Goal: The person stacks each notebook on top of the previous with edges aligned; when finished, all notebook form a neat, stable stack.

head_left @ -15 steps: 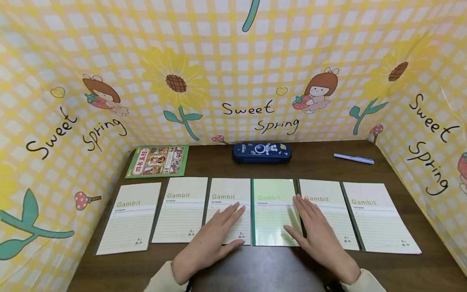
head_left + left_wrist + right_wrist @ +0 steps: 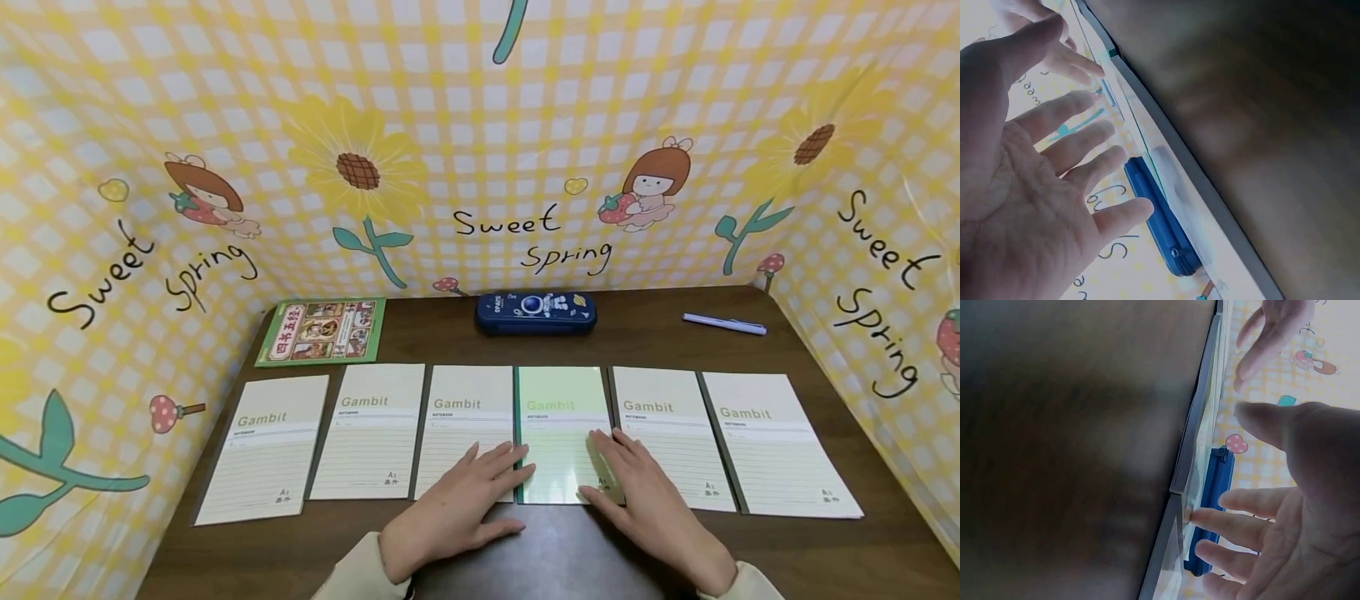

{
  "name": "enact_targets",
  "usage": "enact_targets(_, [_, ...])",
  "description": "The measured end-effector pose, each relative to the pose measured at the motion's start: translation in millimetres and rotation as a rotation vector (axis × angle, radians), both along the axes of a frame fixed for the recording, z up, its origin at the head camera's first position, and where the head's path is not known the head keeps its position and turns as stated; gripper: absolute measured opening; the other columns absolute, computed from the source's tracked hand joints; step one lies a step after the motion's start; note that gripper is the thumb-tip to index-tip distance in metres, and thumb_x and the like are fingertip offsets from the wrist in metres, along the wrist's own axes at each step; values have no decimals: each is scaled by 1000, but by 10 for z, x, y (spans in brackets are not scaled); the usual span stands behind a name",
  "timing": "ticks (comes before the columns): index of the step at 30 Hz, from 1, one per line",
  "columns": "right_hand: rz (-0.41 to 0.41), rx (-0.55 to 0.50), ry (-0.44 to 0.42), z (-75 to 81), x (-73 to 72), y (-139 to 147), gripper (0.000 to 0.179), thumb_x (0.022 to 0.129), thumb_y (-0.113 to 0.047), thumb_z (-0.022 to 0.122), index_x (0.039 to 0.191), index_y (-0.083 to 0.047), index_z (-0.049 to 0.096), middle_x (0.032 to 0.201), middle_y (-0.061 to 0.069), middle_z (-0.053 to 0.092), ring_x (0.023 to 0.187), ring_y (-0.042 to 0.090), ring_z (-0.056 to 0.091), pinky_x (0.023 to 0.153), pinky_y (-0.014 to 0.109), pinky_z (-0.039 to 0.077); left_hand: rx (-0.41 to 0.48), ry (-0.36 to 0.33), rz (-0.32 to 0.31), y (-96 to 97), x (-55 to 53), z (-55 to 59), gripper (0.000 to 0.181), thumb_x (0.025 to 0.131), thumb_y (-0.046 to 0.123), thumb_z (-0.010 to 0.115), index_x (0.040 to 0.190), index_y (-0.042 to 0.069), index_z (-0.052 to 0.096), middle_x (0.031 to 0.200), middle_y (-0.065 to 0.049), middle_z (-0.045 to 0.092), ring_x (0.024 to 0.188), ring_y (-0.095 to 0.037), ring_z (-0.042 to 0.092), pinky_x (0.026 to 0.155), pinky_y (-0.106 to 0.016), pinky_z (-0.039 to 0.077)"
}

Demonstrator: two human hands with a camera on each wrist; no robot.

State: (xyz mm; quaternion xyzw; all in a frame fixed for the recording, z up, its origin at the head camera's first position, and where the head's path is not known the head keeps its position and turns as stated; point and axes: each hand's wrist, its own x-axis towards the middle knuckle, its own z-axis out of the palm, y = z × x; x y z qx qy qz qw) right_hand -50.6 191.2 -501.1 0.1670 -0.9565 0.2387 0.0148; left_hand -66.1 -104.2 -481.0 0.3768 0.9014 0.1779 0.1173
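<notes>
A row of several Gambit notebooks lies on the dark wooden table, and one green-tinted notebook (image 2: 558,442) sits near its middle. My left hand (image 2: 453,504) is spread over the lower part of the cream notebook (image 2: 468,387) beside it, fingertips reaching the green one's left edge. Above the green notebook's lower right corner is my right hand (image 2: 656,504), its fingers extended toward the neighbouring cream notebook (image 2: 660,387). In the wrist views the left palm (image 2: 1029,200) and right palm (image 2: 1310,531) face the camera, holding nothing. Whether fingertips touch the covers I cannot tell.
At the back stands a blue space-themed pencil case (image 2: 536,315). A green-bordered picture book (image 2: 322,332) lies back left, a lavender pen (image 2: 723,323) back right. Cream notebooks flank both ends (image 2: 266,446) of the row. Yellow checked cloth (image 2: 480,125) walls the table.
Both hands have drawn back toward the front edge; the left has also shifted right to the green notebook. The notebooks keep their places, and the head view has shifted slightly.
</notes>
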Motion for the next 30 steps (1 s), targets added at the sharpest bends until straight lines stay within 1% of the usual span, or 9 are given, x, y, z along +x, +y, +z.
enact_targets(3, [5, 10, -26, -9, 23, 2, 72, 96, -44, 74, 153, -7, 51, 155, 13, 56, 149, 39, 46, 123, 59, 34, -43, -1, -36, 35, -4, -7, 67, 102, 54, 61, 159, 24, 45, 169, -1, 38, 159, -25, 33, 124, -63, 32])
enact_targets(6, [8, 14, -39, -12, 39, 7, 72, 97, -45, 73, 154, -8, 50, 157, 12, 54, 150, 38, 45, 124, 58, 33, -83, -2, -58, 61, 6, -19, 66, 103, 56, 58, 159, 25, 45, 168, 0, 39, 158, -25, 34, 124, -63, 32])
enact_targets(11, [3, 13, -36, -6, 54, 20, 72, 97, -45, 73, 154, -9, 50, 157, 12, 54, 150, 38, 45, 123, 58, 34, -115, 4, -73, 83, 36, -23, 62, 103, 55, 57, 156, 25, 49, 169, -1, 39, 157, -23, 37, 123, -62, 34])
enact_targets(14, [2, 16, -34, -6, 64, 27, 72, 96, -45, 73, 154, -9, 51, 156, 12, 55, 149, 38, 45, 123, 59, 35, -118, 29, -72, 94, 54, -18, 59, 103, 54, 59, 153, 23, 54, 167, -2, 41, 156, -22, 39, 123, -60, 35])
enact_targets(16, [1, 20, -40, -8, 75, 31, 73, 96, -46, 74, 154, -9, 50, 155, 12, 56, 149, 38, 45, 123, 59, 35, -122, 59, -77, 102, 72, -11, 57, 103, 54, 60, 151, 22, 57, 165, -3, 45, 154, -21, 41, 123, -58, 37])
enact_targets(19, [-1, 26, -61, -10, 101, 36, 74, 95, -47, 74, 155, -10, 50, 154, 13, 57, 149, 37, 45, 123, 59, 35, -115, 84, -89, 116, 107, 2, 55, 103, 53, 61, 146, 20, 62, 161, -5, 50, 151, -21, 45, 121, -54, 41])
enact_targets(23, [-2, 22, -78, 1, 142, 43, 74, 95, -48, 74, 155, -11, 50, 151, 13, 59, 148, 37, 47, 123, 60, 35, -96, 69, -104, 131, 160, 19, 53, 103, 53, 59, 143, 19, 65, 158, -6, 53, 149, -22, 48, 119, -48, 45])
enact_targets(27, [8, 12, -56, 17, 182, 56, 74, 95, -48, 74, 154, -12, 51, 150, 12, 61, 146, 36, 49, 121, 62, 36, -64, 64, -116, 139, 192, 14, 51, 104, 53, 57, 142, 19, 65, 156, -6, 55, 145, -22, 51, 118, -44, 46])
enact_targets(30, [18, 10, -42, 21, 200, 54, 73, 95, -47, 74, 154, -12, 51, 151, 11, 60, 145, 36, 50, 120, 61, 38, -22, 33, -85, 139, 219, -3, 53, 104, 53, 57, 145, 19, 63, 155, -5, 55, 142, -22, 53, 116, -42, 48])
